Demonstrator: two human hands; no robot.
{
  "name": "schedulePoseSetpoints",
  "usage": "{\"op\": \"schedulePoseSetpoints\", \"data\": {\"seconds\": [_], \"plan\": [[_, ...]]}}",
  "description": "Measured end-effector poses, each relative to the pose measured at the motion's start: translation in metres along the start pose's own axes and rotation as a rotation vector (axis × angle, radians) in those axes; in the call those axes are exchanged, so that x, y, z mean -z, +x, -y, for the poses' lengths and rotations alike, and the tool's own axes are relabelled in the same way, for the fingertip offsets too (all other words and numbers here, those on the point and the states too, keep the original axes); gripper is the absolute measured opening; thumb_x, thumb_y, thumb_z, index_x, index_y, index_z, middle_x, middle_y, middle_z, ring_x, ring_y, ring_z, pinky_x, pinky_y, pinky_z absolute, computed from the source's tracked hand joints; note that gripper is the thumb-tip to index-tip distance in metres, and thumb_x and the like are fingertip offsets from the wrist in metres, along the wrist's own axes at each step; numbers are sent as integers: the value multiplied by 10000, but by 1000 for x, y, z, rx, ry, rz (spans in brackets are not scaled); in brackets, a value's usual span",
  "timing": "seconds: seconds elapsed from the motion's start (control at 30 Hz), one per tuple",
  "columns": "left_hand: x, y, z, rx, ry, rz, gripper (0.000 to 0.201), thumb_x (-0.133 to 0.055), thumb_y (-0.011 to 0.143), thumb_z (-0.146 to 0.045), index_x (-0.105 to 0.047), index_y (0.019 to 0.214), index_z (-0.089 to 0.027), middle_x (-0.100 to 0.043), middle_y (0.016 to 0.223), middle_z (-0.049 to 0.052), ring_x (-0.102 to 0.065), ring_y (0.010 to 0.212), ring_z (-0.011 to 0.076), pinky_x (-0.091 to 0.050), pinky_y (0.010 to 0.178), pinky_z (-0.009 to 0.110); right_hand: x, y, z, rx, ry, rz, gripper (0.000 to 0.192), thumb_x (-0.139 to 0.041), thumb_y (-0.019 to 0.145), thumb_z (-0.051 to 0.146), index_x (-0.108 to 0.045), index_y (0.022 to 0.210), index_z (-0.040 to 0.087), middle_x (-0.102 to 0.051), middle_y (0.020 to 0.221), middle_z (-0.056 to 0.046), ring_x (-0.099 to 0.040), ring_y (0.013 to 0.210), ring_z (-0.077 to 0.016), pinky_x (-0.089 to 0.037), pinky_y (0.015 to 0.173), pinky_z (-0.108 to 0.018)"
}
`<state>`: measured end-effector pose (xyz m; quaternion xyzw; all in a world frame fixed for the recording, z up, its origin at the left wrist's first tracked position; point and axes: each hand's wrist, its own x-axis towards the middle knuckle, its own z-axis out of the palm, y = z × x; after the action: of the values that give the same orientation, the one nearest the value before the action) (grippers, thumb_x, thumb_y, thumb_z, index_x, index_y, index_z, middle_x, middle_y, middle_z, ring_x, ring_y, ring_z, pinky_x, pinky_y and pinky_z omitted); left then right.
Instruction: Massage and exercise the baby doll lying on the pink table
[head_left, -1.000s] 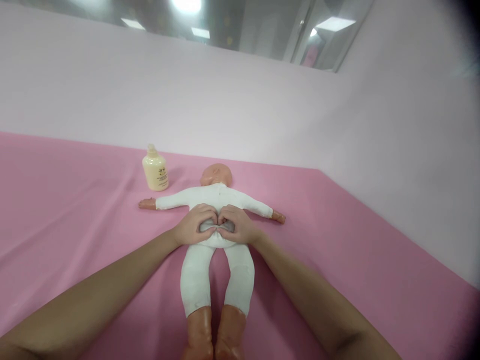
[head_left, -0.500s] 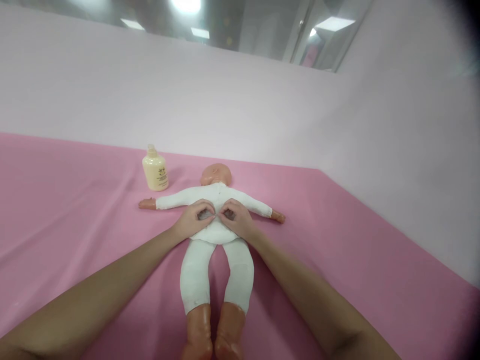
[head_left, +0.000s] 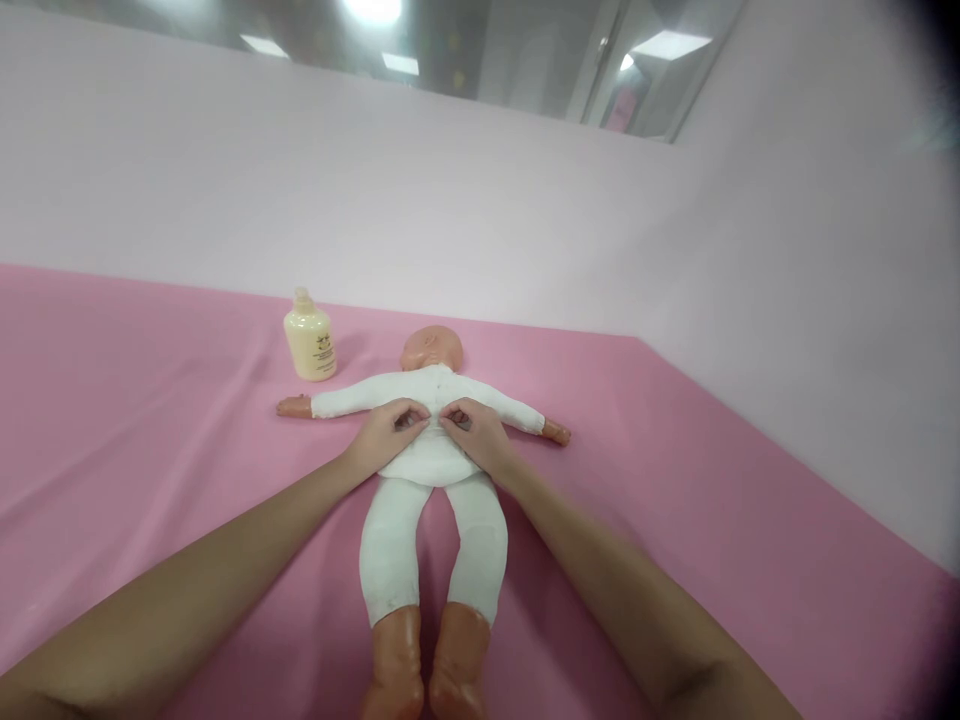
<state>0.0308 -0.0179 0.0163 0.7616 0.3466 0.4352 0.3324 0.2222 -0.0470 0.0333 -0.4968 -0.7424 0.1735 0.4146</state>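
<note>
Evidently, the doll (head_left: 431,450), laid mid-table on the pink sheet (head_left: 150,420), is pinched at its white chest fabric by left hand (head_left: 386,440) and right hand (head_left: 476,435), best kept light and symmetrical.

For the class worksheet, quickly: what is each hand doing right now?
Left hand: fingers curled, pressing on the doll at its torso.
Right hand: the same, fingers curled on the torso.

baby doll (head_left: 431,455) flat on desk (head_left: 712,500), lotion bottle (head_left: 308,337) behind-left of its head, both hands on its torso
</note>
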Motion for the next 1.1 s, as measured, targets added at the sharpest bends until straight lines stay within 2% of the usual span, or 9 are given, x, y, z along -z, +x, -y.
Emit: {"op": "schedulePoseSetpoints", "data": {"seconds": [0.13,0.27,0.4,0.53,0.8,1.1], "plan": [[0,-1,0,-82,48,-11,162,-572,855,-320,-661,937,-213,-675,949,44,-620,875,188,-507,821,355,0,-1,1,-13,-7,-30,70,-560,837,210,-628,835,196,-654,804,-12,-590,734,-140,-490,725,-300],[1,-2,1,-120,129,-31,169,-536,860,-245,-682,940,-217,-658,1126,76,-587,1102,229,-437,1012,434,-1,-1,-1,2,-11,-54,111,-536,852,189,-633,906,193,-636,845,-25,-577,764,-147,-490,755,-310],[3,-4,1,-123,172,-7,234,-483,859,-182,-684,970,-227,-633,1269,55,-524,1232,238,-371,1084,477,-2,0,-6,52,-73,-77,157,-525,843,131,-654,898,201,-612,932,-52,-576,912,-182,-470,873,-364],[3,-3,0,-126,179,2,240,-474,854,-169,-676,973,-223,-649,1258,52,-537,1219,232,-374,1080,475,-3,1,-9,93,-95,-93,160,-545,829,113,-657,878,216,-626,1007,-55,-558,1032,-207,-420,974,-413],[4,-2,2,-121,179,8,224,-483,864,-202,-670,984,-233,-678,1190,43,-565,1157,237,-395,1051,471,0,2,-7,42,-58,-39,122,-526,841,139,-625,868,205,-666,948,-42,-586,974,-195,-439,936,-394],[4,-1,6,-96,167,-9,201,-509,862,-246,-662,992,-236,-693,1115,42,-572,1118,241,-414,1024,464,-1,3,-8,-3,-67,-46,167,-530,858,172,-643,980,195,-678,1019,-62,-597,972,-184,-454,941,-389]]}}
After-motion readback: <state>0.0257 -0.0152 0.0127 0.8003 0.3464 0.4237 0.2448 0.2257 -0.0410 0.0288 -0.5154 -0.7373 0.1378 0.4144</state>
